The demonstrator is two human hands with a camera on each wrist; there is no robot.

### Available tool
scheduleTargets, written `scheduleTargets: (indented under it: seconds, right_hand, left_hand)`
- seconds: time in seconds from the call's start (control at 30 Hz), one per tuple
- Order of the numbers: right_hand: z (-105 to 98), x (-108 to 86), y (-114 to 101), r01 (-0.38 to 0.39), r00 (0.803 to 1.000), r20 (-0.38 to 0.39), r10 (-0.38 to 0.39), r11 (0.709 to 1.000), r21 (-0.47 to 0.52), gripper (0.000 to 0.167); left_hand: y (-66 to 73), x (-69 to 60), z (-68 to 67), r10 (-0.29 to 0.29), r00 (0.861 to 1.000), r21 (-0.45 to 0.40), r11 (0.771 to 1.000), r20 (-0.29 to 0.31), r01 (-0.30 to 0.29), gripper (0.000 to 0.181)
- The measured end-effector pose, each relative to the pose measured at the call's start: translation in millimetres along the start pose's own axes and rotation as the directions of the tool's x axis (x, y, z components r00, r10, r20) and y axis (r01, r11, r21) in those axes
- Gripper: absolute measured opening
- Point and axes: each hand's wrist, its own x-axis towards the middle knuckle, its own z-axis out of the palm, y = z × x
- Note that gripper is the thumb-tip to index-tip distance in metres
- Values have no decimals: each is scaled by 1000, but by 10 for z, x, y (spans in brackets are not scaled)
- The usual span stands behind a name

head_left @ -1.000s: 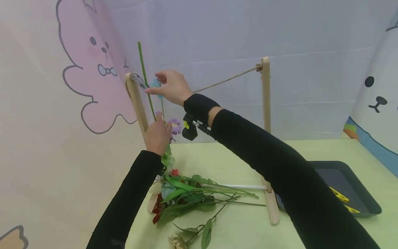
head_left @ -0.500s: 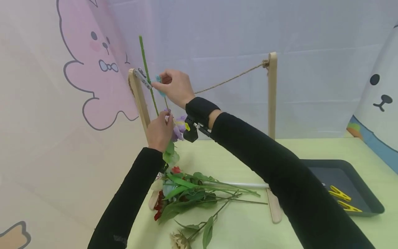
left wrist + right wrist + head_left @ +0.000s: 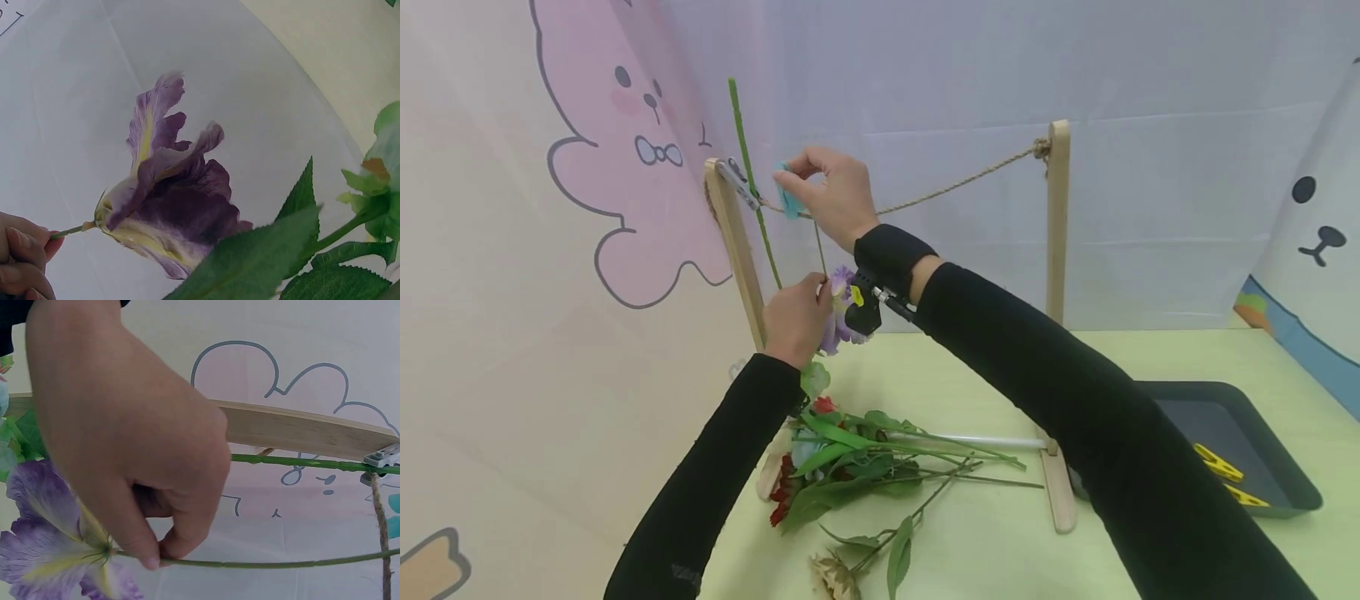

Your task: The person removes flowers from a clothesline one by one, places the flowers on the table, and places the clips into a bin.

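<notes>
My left hand [image 3: 797, 321] pinches the thin green stem of a purple flower [image 3: 175, 187] just behind its bloom. The bloom hangs downward and the stem runs up toward the rope [image 3: 955, 192]. My right hand [image 3: 838, 196] pinches a light blue clothespin [image 3: 791, 204] at the rope; whether its jaws hold the stem, I cannot tell. To the left, a grey clothespin [image 3: 739, 183] grips a thicker green stem [image 3: 312, 462] on the rope, near the wooden post. In the right wrist view, the blue clothespin barely shows at the right edge.
Two wooden posts, the right one [image 3: 1057, 225] in plain sight, carry the rope. Artificial flowers with leafy stems [image 3: 865, 458] lie on the table [image 3: 985, 375], a beige flower [image 3: 835, 577] nearest. A dark tray [image 3: 1262, 442] at right holds yellow clothespins [image 3: 1219, 463].
Both hands have moved right along the rope, away from the grey clothespin, taking the purple flower and the blue clothespin along. More rope shows between the two clothespins.
</notes>
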Motion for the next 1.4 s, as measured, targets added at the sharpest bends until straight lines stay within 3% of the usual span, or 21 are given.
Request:
scheduleTargets:
  seconds: [0.17,0.33,0.4,0.5,0.57,0.7,0.77,0.87,0.97,1.07,1.17,1.3,1.4]
  right_hand:
    - [-78,12,-34,26,997,-78,-23,999,39,15]
    - [-236,-49,-57,55,993,-108,-42,992,116,15]
    - [-350,-158,-55,112,990,-101,-100,986,121,18]
    - [-543,-430,-33,228,972,-87,-220,969,93,22]
    - [-679,-668,10,322,945,-83,-316,944,73,24]
    - [-960,-1173,192,411,912,-89,-401,894,178,28]
    - [-1104,-1424,325,404,914,-89,-395,879,255,27]
    - [-1313,-1799,569,356,934,-75,-349,894,273,26]
    - [-1517,-2168,837,298,954,-26,-297,949,103,29]
    - [-1685,-2474,1107,293,956,10,-294,949,-120,34]
    - [-1830,-2696,1319,330,941,41,-336,883,-332,43]
    - [-2039,-2914,1487,390,917,145,-372,754,-529,51]
    - [-2193,-3042,1556,411,911,243,-334,668,-621,57]
  left_hand:
    - [110,-53,98,16,999,-20,1000,29,-15,26]
    - [194,-165,166,105,993,-57,992,-60,-108,22]
    - [236,-219,173,121,989,-100,987,-85,-129,22]
    - [296,-306,143,151,979,-163,971,-134,-172,22]
    - [326,-363,114,183,967,-192,957,-177,-216,21]
    - [356,-447,36,245,925,-201,929,-292,-310,18]
    - [364,-504,-14,262,907,-217,914,-330,-344,18]
    - [376,-617,-103,274,880,-242,891,-387,-384,16]
    - [392,-772,-176,301,855,-237,874,-422,-424,16]
    - [393,-934,-219,339,839,-208,865,-426,-456,16]
    - [380,-1095,-265,376,837,-161,869,-397,-467,17]
    - [366,-1288,-339,425,840,-15,890,-338,-456,28]
    - [361,-1390,-378,483,826,143,876,-290,-461,35]
